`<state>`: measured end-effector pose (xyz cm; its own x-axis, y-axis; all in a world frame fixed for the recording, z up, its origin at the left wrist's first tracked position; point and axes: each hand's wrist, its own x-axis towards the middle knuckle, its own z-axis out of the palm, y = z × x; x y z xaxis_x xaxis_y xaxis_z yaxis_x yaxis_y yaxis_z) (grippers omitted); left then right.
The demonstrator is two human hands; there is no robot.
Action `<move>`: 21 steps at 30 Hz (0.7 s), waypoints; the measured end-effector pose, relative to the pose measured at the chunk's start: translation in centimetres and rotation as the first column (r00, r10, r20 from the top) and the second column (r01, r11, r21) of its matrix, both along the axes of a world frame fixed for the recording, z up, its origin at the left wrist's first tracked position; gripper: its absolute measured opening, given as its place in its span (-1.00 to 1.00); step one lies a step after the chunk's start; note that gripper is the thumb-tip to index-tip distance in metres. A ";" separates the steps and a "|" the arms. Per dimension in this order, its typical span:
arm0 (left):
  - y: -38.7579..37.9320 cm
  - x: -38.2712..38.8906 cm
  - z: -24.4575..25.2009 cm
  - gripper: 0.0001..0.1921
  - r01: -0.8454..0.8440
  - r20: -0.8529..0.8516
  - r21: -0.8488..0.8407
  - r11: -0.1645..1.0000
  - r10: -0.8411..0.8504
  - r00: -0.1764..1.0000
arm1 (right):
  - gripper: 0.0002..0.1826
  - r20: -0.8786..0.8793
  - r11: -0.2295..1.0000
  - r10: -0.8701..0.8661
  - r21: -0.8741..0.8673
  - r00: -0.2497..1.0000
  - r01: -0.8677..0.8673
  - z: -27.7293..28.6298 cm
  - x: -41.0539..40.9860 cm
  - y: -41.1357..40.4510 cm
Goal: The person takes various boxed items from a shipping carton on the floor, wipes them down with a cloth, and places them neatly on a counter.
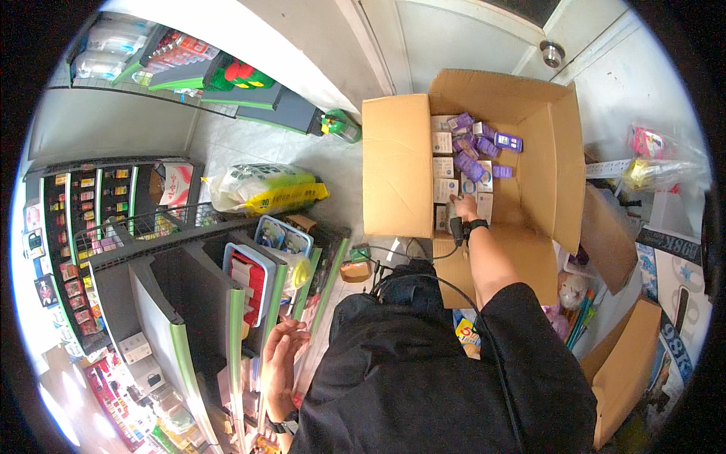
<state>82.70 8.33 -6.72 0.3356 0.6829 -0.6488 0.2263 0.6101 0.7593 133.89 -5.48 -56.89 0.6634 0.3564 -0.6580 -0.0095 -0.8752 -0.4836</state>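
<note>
A large open cardboard box [396,164] stands before me with its flaps folded out. My right hand [466,209] reaches down inside it, fingers curled at the small white cartons [445,190]. Whether the fingers grip one of these is hidden from this angle. Several small purple packs [469,165] lie loosely on top of the white cartons, toward the box's far end. At the lower left, my left hand [282,360] is raised beside the shelf edges, its fingers slightly bent and apart, with nothing in it.
Store shelves with green edge strips [234,340] rise close on my left, holding a blue bin [248,278]. A stuffed plastic bag [266,187] and a green gas cylinder [342,126] stand on the floor. Behind the box is a door with a round knob [551,54]. Loose cardboard [624,352] leans at right.
</note>
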 end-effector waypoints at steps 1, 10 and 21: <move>-0.2 0.2 -0.2 -0.62 0.004 0.003 0.003 1.000 -0.004 1.000 | -0.28 0.004 1.000 -0.005 -0.003 1.000 0.005 0.0 0.5 -0.3; -1.7 -1.0 -0.7 -0.63 0.021 0.033 0.039 0.999 -0.023 0.999 | -0.40 0.200 0.989 -0.040 0.147 0.979 0.010 4.6 1.8 -2.7; 0.0 0.5 -0.6 -0.48 0.216 0.121 0.269 0.939 -0.256 0.959 | -0.60 -0.133 0.816 -0.101 0.556 0.986 0.158 30.5 1.4 -7.1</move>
<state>83.21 8.33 -7.30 0.5877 0.7055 -0.3961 0.2110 0.3391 0.9168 135.27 -12.55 -26.43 0.6762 0.5986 -0.4294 -0.1731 -0.4374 -0.8824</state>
